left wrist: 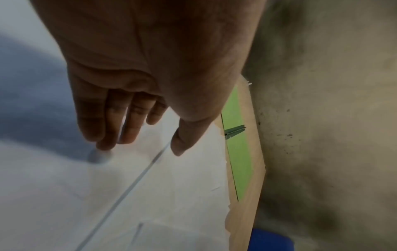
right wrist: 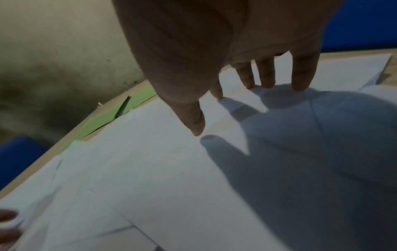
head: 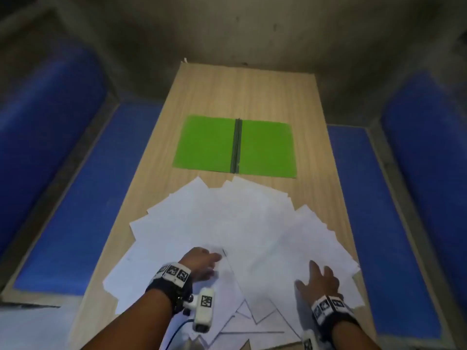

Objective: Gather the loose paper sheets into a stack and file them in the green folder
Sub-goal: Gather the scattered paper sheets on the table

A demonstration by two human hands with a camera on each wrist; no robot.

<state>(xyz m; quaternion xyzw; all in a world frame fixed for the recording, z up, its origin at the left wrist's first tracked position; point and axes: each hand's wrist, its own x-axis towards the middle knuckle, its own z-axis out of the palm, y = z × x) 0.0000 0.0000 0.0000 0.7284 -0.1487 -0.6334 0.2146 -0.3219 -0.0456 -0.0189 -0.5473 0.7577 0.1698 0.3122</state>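
Several loose white paper sheets (head: 240, 223) lie fanned and overlapping across the near half of the wooden table (head: 242, 92). Beyond them the green folder (head: 265, 147) lies open and flat, its dark spine clip in the middle. My left hand (head: 202, 263) rests on the sheets left of centre. Its fingers (left wrist: 103, 135) are straight, with the tips touching paper (left wrist: 150, 195). My right hand (head: 319, 279) lies on the sheets to the right with its fingers (right wrist: 266, 79) spread and the tips pressing the paper (right wrist: 150, 169). The folder (left wrist: 238, 152) (right wrist: 103, 118) shows beyond the paper in both wrist views.
Blue padded benches (head: 75, 198) (head: 379, 198) run along both long sides of the table. A grey wall (head: 252, 26) stands past the far end. Some sheets overhang the table's left and right edges. Bare wood shows around and beyond the folder.
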